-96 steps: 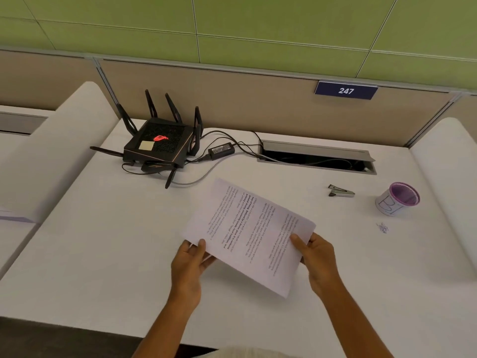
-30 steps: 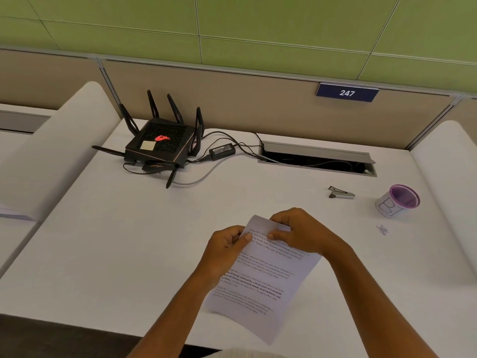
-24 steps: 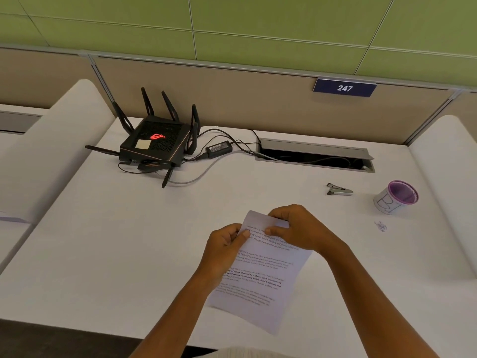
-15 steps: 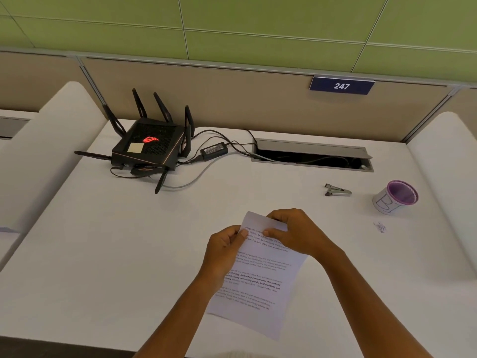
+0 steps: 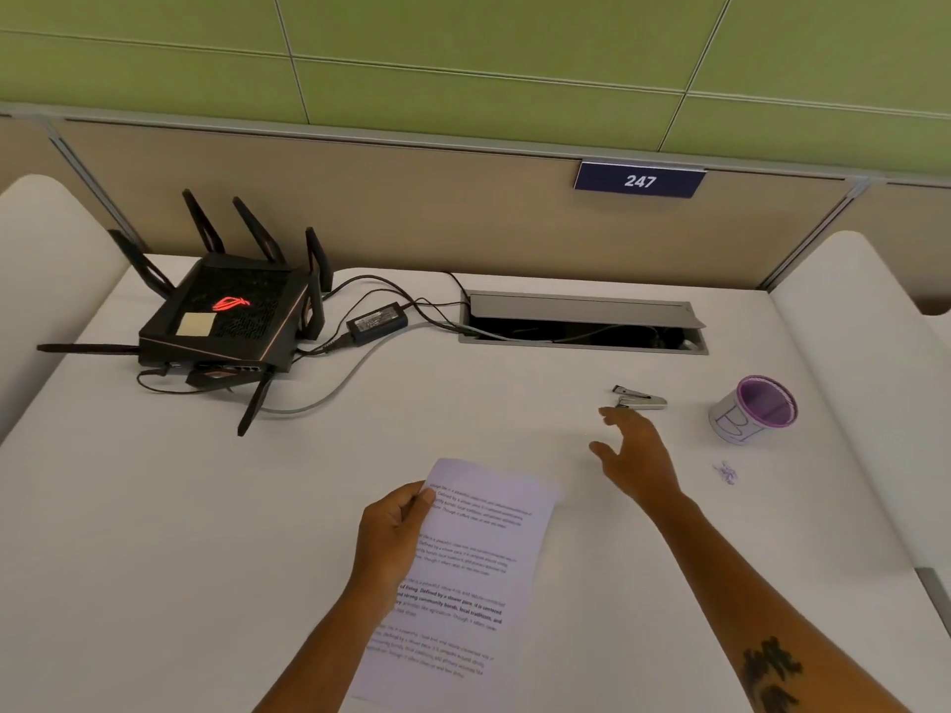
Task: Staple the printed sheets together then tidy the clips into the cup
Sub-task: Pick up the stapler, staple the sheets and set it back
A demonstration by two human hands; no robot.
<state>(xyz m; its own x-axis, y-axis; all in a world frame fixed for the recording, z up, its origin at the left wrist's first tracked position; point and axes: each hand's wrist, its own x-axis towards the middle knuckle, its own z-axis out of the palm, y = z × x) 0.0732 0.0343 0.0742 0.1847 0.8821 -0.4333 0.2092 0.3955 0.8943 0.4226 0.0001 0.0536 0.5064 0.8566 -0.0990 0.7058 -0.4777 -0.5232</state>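
Right hand (image 5: 635, 458) spread, empty, just short of stapler (image 5: 639, 398) lying crosswise dead ahead on surface (image 5: 206, 506). Left hand (image 5: 393, 532) pinching sheets (image 5: 463, 573), farther off.

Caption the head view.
Left hand holds printed white sheets; open right hand reaches toward small silver stapler.

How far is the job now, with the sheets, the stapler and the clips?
Nothing is finished yet. In hand: the left hand holds the printed sheets at the top corner, while the open right hand reaches toward the stapler. Left: stapling, then moving the clips from the desk into the cup.
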